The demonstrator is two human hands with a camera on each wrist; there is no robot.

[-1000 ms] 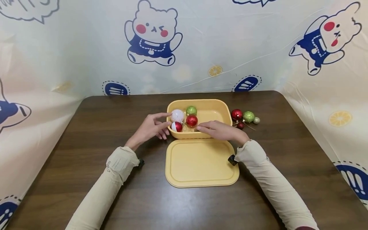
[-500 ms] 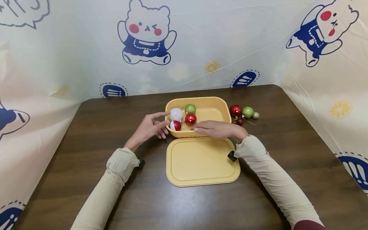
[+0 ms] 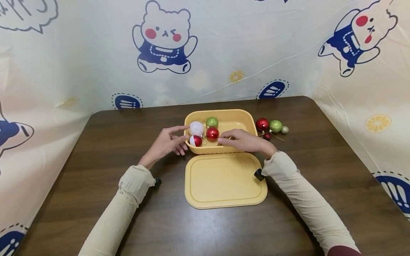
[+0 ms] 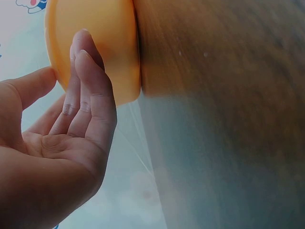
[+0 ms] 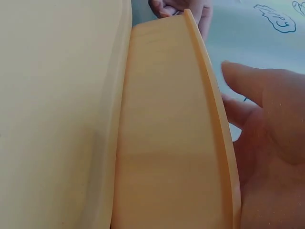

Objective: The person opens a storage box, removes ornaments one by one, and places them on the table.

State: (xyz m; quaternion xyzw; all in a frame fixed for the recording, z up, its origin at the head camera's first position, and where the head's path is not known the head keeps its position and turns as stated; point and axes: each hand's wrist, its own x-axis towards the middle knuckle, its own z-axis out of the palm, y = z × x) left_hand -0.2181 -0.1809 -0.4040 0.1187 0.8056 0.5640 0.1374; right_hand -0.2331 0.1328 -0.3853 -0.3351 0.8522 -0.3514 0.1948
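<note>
Now the right hand (image 3: 245,140) arches more over the yellow box (image 3: 209,150)

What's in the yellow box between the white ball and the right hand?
A shiny red ball sits between the white ball and the right hand, inside the yellow box. The head view shows it.

We observe a dark wood-grain table (image 3: 205,231), yellow box (image 3: 211,150) upon it, matching lid (image 3: 225,181) in front, bauble cluster (image 3: 274,127) at right
</note>
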